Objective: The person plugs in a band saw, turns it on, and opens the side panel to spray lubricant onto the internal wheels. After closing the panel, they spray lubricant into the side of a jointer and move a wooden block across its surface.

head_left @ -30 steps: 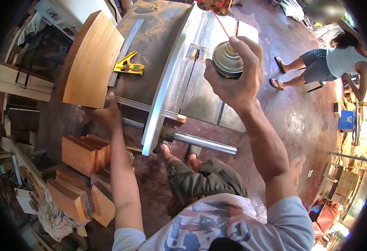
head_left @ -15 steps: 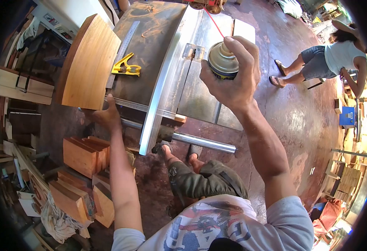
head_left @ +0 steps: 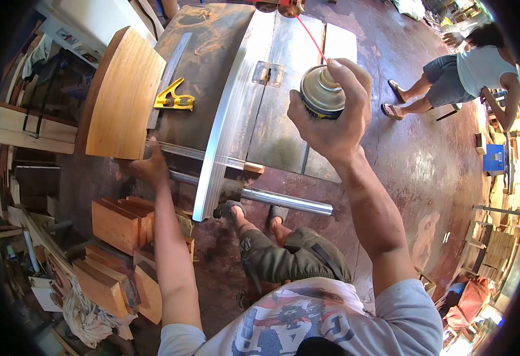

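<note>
Desk (head_left: 203, 98): metal saw top, sawdust toward far left corner; silver fence (head_left: 217, 145) overhangs near edge. Yellow square (head_left: 175, 98) near left edge. Floor (head_left: 405, 196): reddish, glossy. Second person (head_left: 458, 77) beyond right edge.

Spray can (head_left: 322, 90): above desk's right half, in right hand (head_left: 337, 115), thumb and fingers curled around body. Left hand (head_left: 146, 168): at near end of wooden board (head_left: 123, 101), beside left edge; fingers hidden, grip cannot be told.

Can label: dark blue, yellow lettering too small to read.

Golden-brown board (head_left: 122, 98) (its edge (head_left: 94, 89) a darker reddish brown), yellow tool (head_left: 166, 101), red straw (head_left: 312, 40), pale-gold can (head_left: 317, 88).
</note>
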`<state>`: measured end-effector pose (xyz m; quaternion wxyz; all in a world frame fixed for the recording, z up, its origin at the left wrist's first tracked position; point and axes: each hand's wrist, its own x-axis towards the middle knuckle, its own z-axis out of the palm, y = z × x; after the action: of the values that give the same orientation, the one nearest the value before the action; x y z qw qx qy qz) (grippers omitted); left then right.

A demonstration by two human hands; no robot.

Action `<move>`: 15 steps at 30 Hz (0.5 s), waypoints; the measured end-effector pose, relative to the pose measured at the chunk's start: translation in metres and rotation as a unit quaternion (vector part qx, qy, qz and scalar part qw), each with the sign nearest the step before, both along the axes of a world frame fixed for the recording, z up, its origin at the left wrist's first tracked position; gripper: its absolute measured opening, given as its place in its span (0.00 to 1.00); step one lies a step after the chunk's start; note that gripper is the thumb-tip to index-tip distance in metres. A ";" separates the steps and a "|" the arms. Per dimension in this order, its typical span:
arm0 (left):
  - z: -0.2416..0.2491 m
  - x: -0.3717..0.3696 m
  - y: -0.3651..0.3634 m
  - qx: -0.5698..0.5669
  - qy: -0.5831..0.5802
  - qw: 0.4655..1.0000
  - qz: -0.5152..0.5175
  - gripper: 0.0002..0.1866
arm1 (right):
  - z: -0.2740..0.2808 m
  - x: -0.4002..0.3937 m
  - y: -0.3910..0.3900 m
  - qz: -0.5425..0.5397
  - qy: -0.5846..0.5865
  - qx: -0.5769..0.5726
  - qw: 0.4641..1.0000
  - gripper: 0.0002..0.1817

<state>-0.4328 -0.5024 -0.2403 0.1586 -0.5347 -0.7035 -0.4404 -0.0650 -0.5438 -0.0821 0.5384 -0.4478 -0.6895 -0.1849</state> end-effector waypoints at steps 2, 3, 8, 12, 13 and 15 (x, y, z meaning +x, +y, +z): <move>-0.002 -0.002 0.001 -0.001 0.002 1.000 -0.005 0.40 | 0.001 0.003 0.002 -0.003 -0.002 0.000 1.000 0.40; -0.003 -0.002 0.000 0.000 0.003 1.000 -0.008 0.41 | 0.002 0.003 0.002 -0.004 -0.004 -0.001 1.000 0.40; -0.005 -0.006 0.001 -0.024 -0.015 0.999 -0.018 0.45 | 0.001 0.005 0.003 0.000 0.006 0.002 1.000 0.40; -0.011 -0.010 0.004 -0.015 -0.014 1.000 -0.010 0.47 | 0.004 0.005 0.006 -0.005 0.006 0.014 1.000 0.40; -0.010 -0.009 0.004 -0.011 -0.010 1.000 -0.009 0.47 | 0.004 0.006 0.006 -0.006 0.004 0.016 1.000 0.40; -0.006 -0.005 0.001 -0.034 -0.036 0.999 -0.005 0.50 | 0.005 0.007 0.007 -0.006 0.007 0.015 1.000 0.40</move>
<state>-0.4378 -0.5012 -0.2467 0.1124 -0.5270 -0.7207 -0.4361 -0.0583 -0.5365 -0.0773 0.5485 -0.4453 -0.6802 -0.1953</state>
